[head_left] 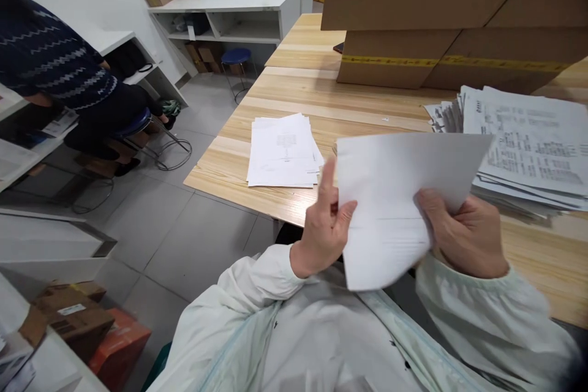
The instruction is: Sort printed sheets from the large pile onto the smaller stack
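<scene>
Printed sheets of white paper [386,196] are held up in front of my chest, their lower edge bent. My right hand [473,233] pinches them from the right, thumb on the near face and fingers hidden behind. At their left edge is my left hand [321,220], its thumb lying over the paper and its index finger pointing up. The other fingers of that hand are partly curled at the edge. A small pile of printed sheets [282,153] lies on the wooden table [229,165], left of the held paper. To the right stands a taller paper stack [533,141].
Large cardboard boxes [390,61] stand at the table's back. On the left, a person [59,61] sits on a blue stool [133,125] at a white shelf unit. Another blue stool [236,56] is farther back. Boxes, including an orange one [119,343], sit at lower left.
</scene>
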